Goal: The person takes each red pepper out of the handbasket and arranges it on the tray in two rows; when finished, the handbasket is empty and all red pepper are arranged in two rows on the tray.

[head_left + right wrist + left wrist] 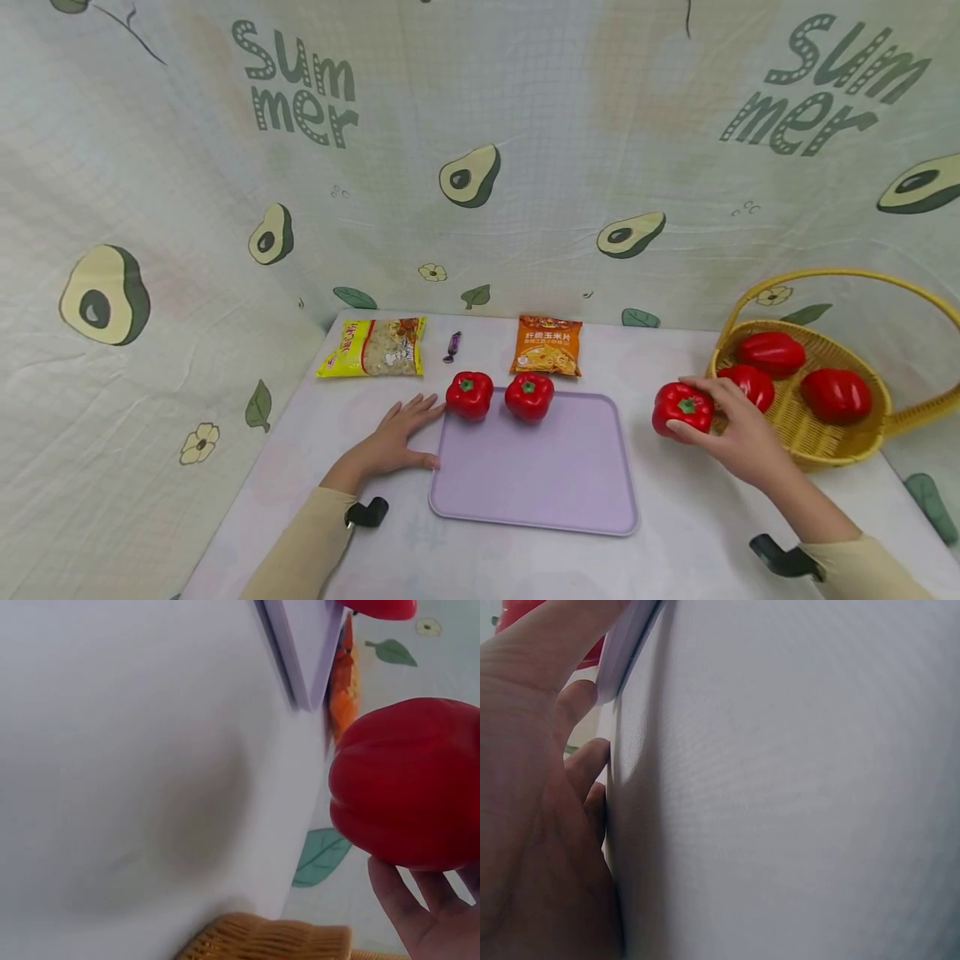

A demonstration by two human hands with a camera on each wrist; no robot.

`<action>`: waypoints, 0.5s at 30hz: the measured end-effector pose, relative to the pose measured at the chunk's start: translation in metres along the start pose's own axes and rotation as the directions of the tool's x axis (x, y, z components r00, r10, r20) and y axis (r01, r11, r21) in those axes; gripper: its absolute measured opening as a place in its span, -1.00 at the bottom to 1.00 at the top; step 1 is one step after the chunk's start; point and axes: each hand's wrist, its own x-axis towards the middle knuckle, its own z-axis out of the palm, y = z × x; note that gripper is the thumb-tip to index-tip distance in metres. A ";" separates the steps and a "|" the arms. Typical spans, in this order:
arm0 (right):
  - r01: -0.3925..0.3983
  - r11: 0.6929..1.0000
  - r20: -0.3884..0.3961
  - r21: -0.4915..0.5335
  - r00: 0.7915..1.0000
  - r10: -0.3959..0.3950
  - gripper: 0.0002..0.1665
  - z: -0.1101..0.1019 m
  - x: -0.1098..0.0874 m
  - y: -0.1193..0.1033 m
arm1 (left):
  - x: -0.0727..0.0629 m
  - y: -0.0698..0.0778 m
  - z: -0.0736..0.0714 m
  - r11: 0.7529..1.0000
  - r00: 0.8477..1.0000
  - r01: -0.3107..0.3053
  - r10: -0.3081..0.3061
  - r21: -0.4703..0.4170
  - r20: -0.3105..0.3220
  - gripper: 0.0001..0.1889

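Note:
My right hand [738, 429] grips a red bell pepper [682, 408] by its sides, held above the table between the tray and the basket; the same pepper [409, 784] fills the right of the right wrist view. On the left, my left hand [393, 437] lies with fingers spread at the left edge of the lilac tray [540, 475]. Two more red bell peppers, one at the tray's back left corner [470, 396] and another beside it [529, 397], sit on the tray. Within the yellow wicker basket [813, 454] are three more red peppers [836, 396].
Behind the tray lie a yellow snack bag [375, 347], a small purple wrapped candy [452, 347] and an orange snack bag [547, 346]. The basket's tall handle [847, 273] arches over it at the right. A printed cloth [540, 108] hangs behind the table.

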 end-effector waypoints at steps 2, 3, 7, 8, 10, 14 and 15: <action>0.009 1.000 -0.001 0.013 1.000 -0.009 -0.06 0.004 0.001 -0.001 | 0.000 0.000 0.000 1.000 1.000 -0.001 0.001 0.003 0.001 0.02; 0.017 1.000 -0.002 0.019 1.000 -0.017 -0.07 0.006 0.002 -0.001 | 0.001 0.000 0.000 1.000 1.000 0.000 0.000 0.006 0.002 0.02; 0.026 0.999 0.011 0.044 1.000 -0.027 -0.09 0.012 0.004 -0.004 | 0.002 -0.001 0.000 1.000 1.000 -0.004 0.004 0.013 0.000 0.03; 0.028 0.999 0.011 0.047 1.000 -0.029 -0.10 0.014 0.005 -0.005 | 0.002 -0.001 0.001 1.000 1.000 -0.003 0.003 0.015 0.000 0.03; 0.035 0.998 0.007 0.051 0.999 -0.036 -0.12 0.017 0.006 -0.006 | 0.002 -0.002 0.001 1.000 1.000 -0.006 0.006 0.016 -0.002 0.03; 0.055 0.997 -0.006 0.048 0.998 -0.055 -0.15 0.025 0.009 -0.008 | 0.002 -0.001 0.001 1.000 1.000 -0.006 0.006 0.016 -0.001 0.03; 0.059 0.997 -0.006 0.050 0.998 -0.059 -0.15 0.027 0.010 -0.009 | 0.002 -0.001 0.001 1.000 1.000 -0.010 0.010 0.012 -0.003 0.03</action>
